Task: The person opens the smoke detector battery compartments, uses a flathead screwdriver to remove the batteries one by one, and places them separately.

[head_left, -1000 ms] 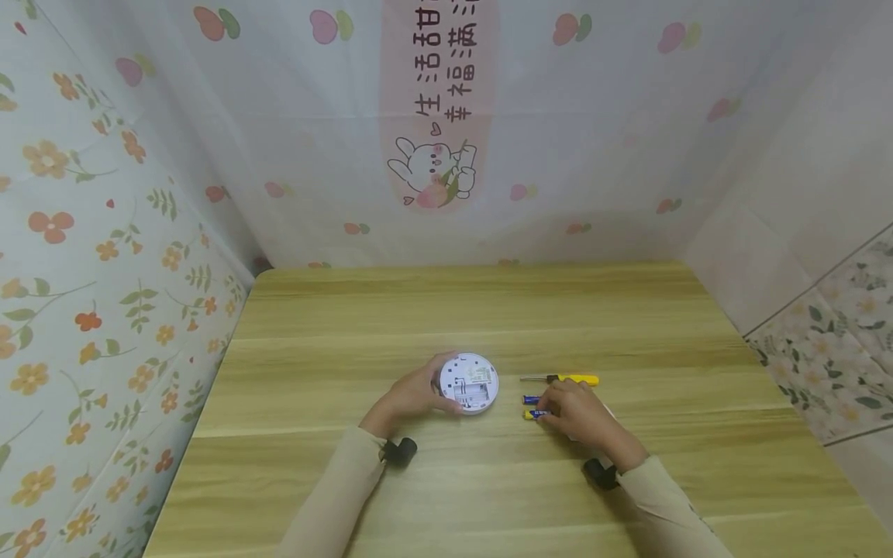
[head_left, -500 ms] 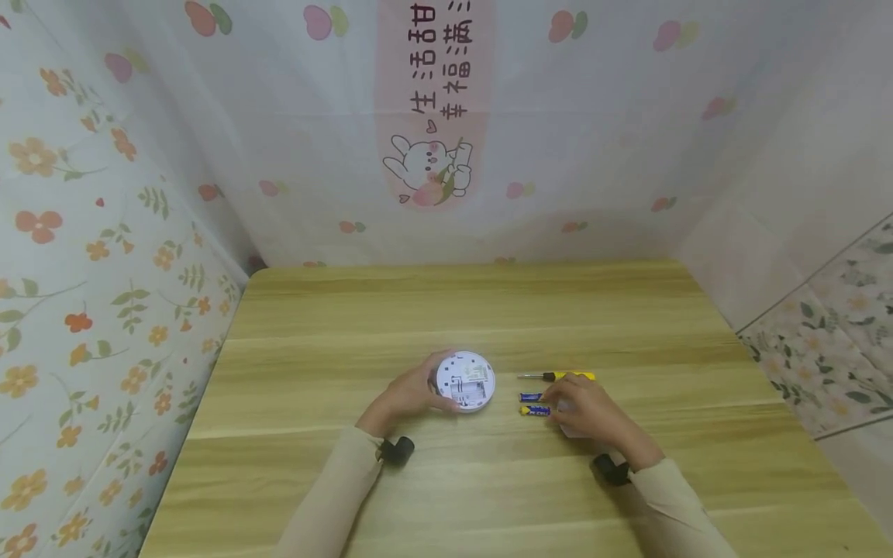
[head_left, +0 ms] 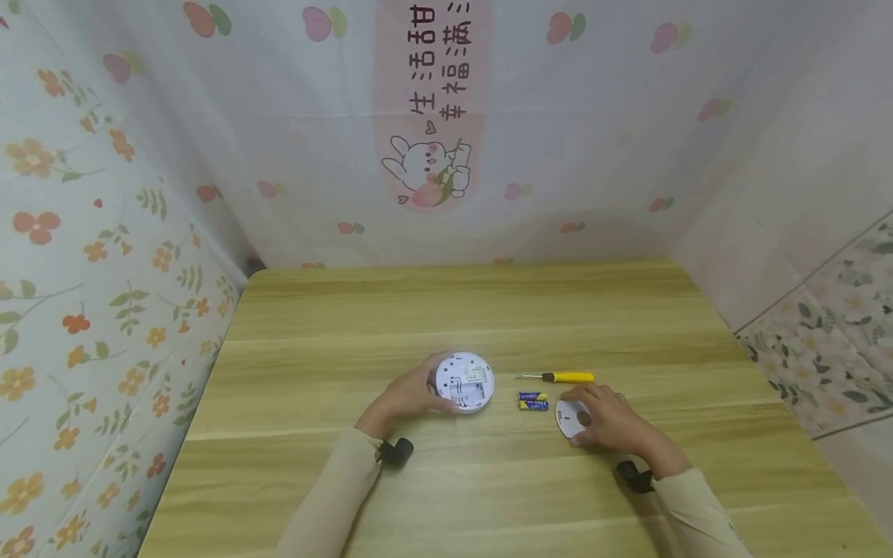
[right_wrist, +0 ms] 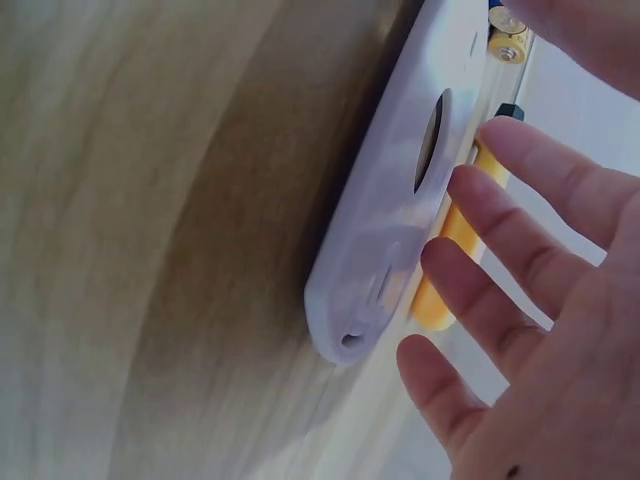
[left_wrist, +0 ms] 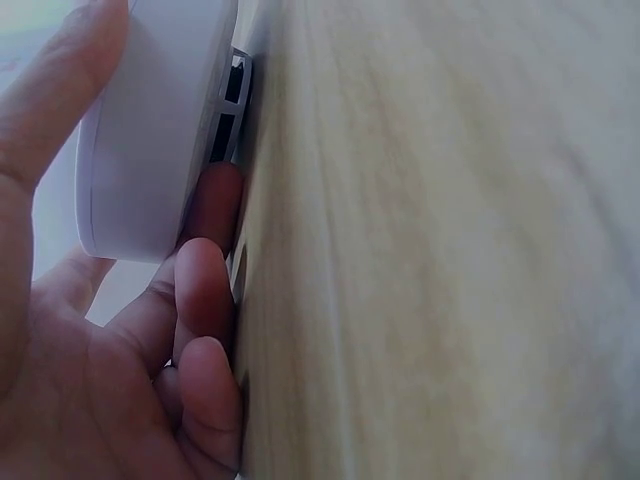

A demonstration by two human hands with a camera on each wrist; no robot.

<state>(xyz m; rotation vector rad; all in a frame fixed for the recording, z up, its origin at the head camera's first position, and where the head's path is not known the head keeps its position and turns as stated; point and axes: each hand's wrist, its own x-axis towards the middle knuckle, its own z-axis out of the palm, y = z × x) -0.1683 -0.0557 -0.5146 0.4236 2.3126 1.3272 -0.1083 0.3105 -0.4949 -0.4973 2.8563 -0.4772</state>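
My left hand (head_left: 410,389) grips a round white smoke alarm (head_left: 463,372) by its left side, its battery compartment facing up. In the left wrist view, the thumb and fingers wrap its white housing (left_wrist: 155,130), with dark slots by the table; two fingers are curled below. My right hand (head_left: 614,420) is over a thin white mounting plate (head_left: 568,418) with a round hole. In the right wrist view, the fingers are spread and nearly straight just above the plate's face (right_wrist: 385,230). Two blue-and-yellow batteries (head_left: 533,401) lie side by side between the alarm and the plate.
A screwdriver with a yellow handle (head_left: 572,377) lies behind the batteries, shaft pointing left. The wooden table (head_left: 335,310) is bordered by a printed curtain (head_left: 300,155) at the back and a floral one (head_left: 105,310) on the left.
My right hand has moved right, off the batteries and over the plate, which shows more now. The batteries are closer together. The left hand keeps its grip on the alarm.
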